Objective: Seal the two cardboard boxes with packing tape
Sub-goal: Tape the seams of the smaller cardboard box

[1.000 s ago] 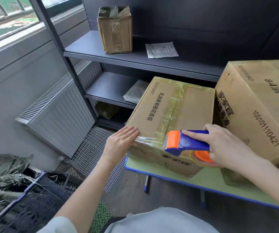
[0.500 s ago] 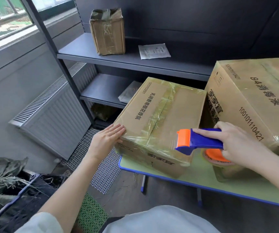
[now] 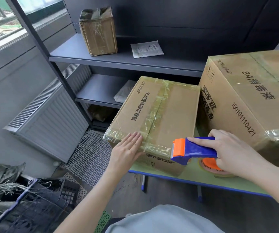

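1. Left hand (image 3: 127, 152), lower centre of the frame: bare, with slender fingers; the back of the hand is in view and the wrist is uncovered.
2. Left forearm (image 3: 91, 190), from the wrist down to the bottom edge, left of centre: bare along all of its visible length.
3. Right hand (image 3: 233, 152), right of centre: bare, with the back of the hand and the knuckles in view.
4. Right forearm (image 3: 273, 180), lower right: bare as far as the right edge.
5. Garment (image 3: 160, 219), bottom centre: plain pale grey-blue fabric, matte, with soft shallow folds and a rounded upper outline. The bottom edge cuts it off, so its type cannot be told.
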Demonstrator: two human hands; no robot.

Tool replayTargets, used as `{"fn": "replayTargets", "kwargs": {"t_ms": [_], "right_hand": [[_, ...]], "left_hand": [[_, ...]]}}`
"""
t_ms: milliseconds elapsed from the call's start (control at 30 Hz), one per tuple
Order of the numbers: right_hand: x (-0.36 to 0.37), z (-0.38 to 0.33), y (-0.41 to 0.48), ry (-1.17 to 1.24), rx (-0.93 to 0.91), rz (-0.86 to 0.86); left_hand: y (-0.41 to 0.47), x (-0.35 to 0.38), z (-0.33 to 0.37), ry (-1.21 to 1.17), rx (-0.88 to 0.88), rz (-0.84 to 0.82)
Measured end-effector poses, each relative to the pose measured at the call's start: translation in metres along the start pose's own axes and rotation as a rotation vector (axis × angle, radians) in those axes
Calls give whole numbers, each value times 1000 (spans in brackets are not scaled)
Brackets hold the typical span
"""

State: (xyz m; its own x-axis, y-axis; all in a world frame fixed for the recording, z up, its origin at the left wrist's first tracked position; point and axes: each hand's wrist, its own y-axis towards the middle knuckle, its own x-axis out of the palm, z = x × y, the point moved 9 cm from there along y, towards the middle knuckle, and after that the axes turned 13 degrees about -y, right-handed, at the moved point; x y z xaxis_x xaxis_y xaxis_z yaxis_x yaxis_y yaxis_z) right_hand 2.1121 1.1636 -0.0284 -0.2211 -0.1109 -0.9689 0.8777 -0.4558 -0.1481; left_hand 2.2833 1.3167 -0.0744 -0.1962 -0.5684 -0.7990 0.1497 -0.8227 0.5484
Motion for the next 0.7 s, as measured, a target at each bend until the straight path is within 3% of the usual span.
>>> {"fn": "replayTargets", "kwargs": {"t_ms": [167, 500, 700], "right_hand": [[3, 0, -16, 16, 9, -21], [-33, 0, -21, -46, -25, 126], [-9, 4, -16, -108, -8, 10]], "left_hand": [[-8, -13, 1, -40, 25, 128], [-14, -14, -3, -32, 39, 200], [-14, -7, 0, 7, 10, 136]]}}
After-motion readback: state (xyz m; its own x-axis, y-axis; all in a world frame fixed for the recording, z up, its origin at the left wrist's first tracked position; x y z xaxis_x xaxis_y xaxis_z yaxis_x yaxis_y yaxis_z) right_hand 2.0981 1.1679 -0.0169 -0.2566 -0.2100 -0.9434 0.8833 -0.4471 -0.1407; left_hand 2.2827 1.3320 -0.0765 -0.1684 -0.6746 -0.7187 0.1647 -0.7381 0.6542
